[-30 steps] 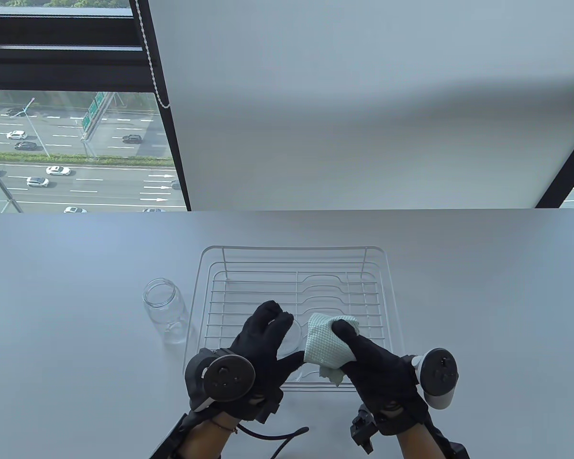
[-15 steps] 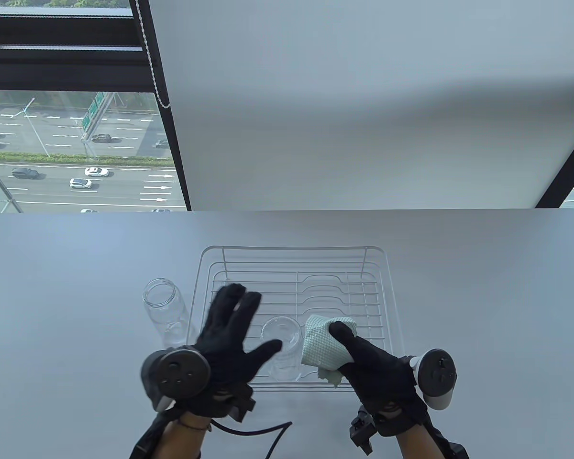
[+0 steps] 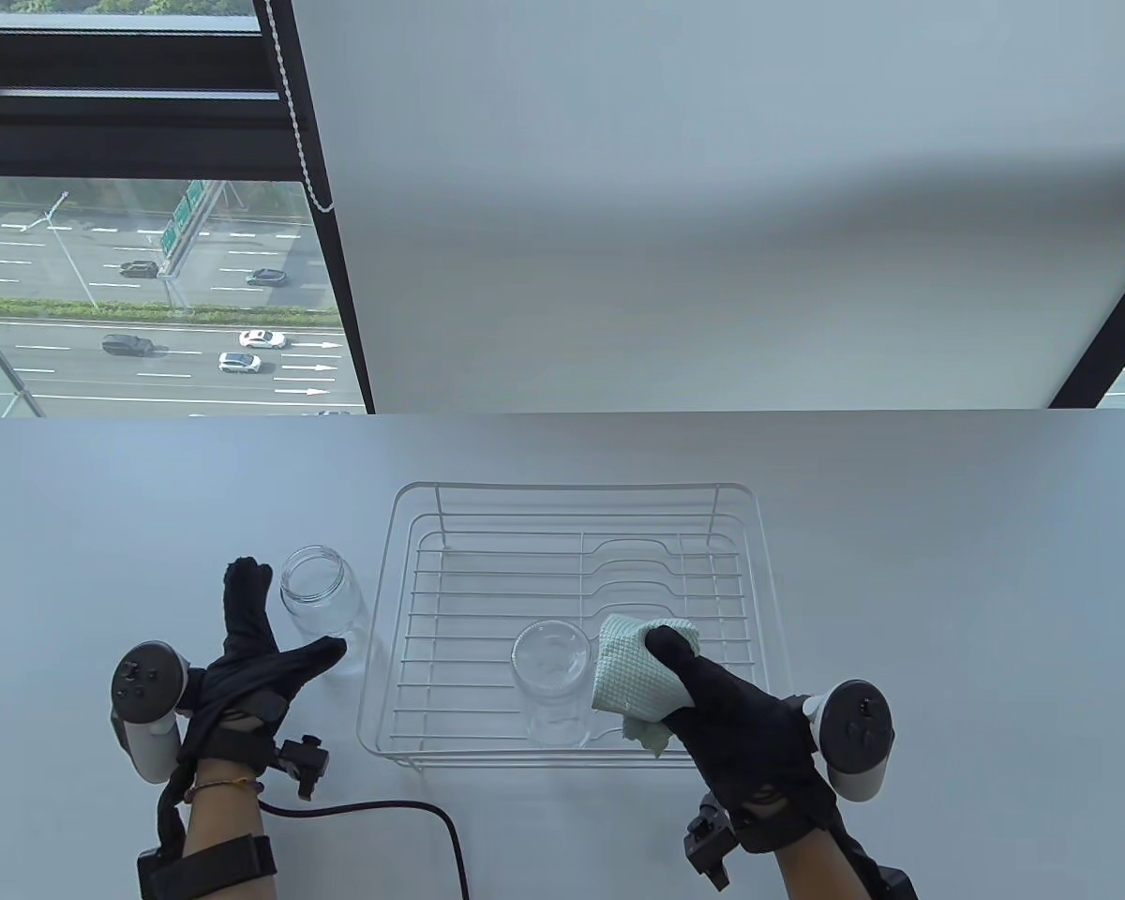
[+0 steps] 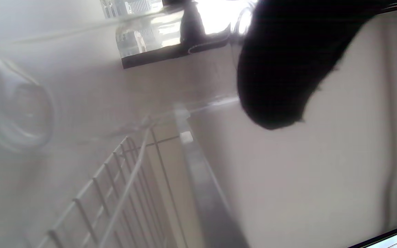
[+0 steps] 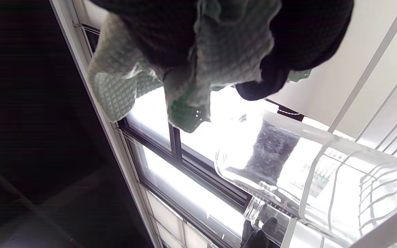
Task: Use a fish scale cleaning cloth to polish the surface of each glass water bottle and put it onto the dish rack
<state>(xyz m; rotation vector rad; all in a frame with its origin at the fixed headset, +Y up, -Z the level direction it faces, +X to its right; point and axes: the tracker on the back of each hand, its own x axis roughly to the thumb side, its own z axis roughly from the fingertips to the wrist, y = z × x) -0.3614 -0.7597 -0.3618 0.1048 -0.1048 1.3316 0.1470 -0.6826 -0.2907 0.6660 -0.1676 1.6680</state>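
Observation:
One clear glass bottle [image 3: 551, 677] stands in the white wire dish rack [image 3: 577, 487], near its front edge, with no hand on it. A second glass bottle [image 3: 323, 609] stands on the table just left of the rack. My left hand [image 3: 262, 637] is spread beside that bottle, fingers straight on its left and thumb reaching to its near side. My right hand [image 3: 703, 698] grips the bunched pale green fish scale cloth [image 3: 630, 670] over the rack, right beside the racked bottle. The right wrist view shows the cloth [image 5: 219, 51] above that bottle [image 5: 305, 179].
The white table [image 3: 900, 581] runs to a window and a white roller blind at the back. A black cable [image 3: 412, 811] trails from my left wrist across the table's front. The back part of the rack holds nothing.
My left hand let go of the bottle in the rack and moved left to the bottle on the table. The right hand with the cloth stayed in place.

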